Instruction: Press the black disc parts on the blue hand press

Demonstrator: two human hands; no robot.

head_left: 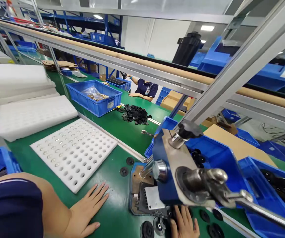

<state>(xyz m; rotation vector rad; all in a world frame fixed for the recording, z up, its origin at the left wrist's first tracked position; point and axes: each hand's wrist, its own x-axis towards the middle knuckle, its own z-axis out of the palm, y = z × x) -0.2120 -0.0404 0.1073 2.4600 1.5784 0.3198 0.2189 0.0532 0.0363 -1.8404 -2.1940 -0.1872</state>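
My left hand (86, 211) lies flat and open on the green bench top, fingers stretched out, just in front of a white foam tray (74, 152) full of round holes. My right hand (183, 223) is low at the frame's bottom edge, under the blue hand press (172, 172), its fingers reaching among small black round parts (147, 228). Whether those fingers hold one is hidden by the press. The press's metal lever (256, 206) sticks out to the right.
Stacked white foam trays (30, 114) sit at the left. A blue bin (95, 97) with bagged parts and a heap of black pieces (134, 114) lie farther back. Blue bins (268, 188) of black discs stand at the right. Another person (144, 89) works across the bench.
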